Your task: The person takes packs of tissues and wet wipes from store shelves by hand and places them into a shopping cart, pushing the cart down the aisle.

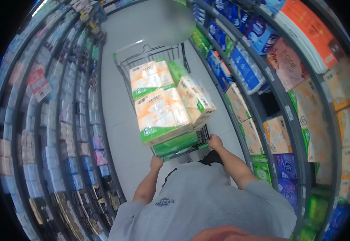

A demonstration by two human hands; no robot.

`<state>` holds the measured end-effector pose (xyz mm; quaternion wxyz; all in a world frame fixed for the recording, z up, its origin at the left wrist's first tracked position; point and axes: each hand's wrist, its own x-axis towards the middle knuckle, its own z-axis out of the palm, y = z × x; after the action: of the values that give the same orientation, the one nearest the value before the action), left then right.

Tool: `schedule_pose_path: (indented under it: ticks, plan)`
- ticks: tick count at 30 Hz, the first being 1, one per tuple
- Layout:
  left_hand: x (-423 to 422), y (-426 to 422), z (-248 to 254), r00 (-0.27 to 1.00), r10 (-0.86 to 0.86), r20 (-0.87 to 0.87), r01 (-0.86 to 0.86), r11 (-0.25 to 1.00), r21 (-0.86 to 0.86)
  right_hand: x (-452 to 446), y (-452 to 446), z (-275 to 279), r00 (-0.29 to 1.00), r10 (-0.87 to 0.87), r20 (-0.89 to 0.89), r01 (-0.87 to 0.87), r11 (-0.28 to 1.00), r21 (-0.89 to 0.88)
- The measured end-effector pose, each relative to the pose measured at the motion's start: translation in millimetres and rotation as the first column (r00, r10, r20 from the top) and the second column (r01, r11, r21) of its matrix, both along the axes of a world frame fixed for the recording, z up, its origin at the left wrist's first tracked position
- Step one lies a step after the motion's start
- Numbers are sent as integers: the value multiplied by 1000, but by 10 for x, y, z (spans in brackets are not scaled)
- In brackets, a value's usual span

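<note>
Both ends of the shopping cart's (152, 53) near handle are held: my left hand (156, 162) is closed around the left end, and my right hand (215, 142) around the right. Orange-and-white tissue multipacks with green trim are piled in the cart. One large tissue pack (163, 114) is nearest me, another (151, 77) lies beyond it, and a third (196, 98) leans at the right. A green pack (177, 146) shows under the pile, close to the handle. The fingers are partly hidden by the backs of my hands.
Shelves of small packaged goods (64, 116) line the left side, with a red price sign (39, 84). On the right, shelves hold tissue packs (277, 134), blue packs (245, 68) and an orange pack (309, 30). Grey tiled floor (120, 136) runs between them.
</note>
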<state>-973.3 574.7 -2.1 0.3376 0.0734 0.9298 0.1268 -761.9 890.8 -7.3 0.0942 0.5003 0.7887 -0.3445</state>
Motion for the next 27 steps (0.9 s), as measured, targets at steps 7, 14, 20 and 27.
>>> schedule_pose_path:
  ticks: [7, 14, 20, 27]
  plan:
    - [-52, 97, -210, 996, 81, -47, -80, 996, 25, -47, 111, -53, 992, 70, -106, -70, 998, 0]
    - [187, 377, -498, 891, 409, -196, -362, 902, 233, -331, 413, -259, 958, 283, -51, -286, 955, -71]
    - [536, 1036, -816, 760, 164, -629, -157, 985, 67, -761, 572, -613, 863, 503, 53, -505, 863, 21]
    - [553, 1595, -1388, 832, 26, -554, 26, 996, 86, -1000, 658, -1102, 826, 563, 8, -562, 825, -53]
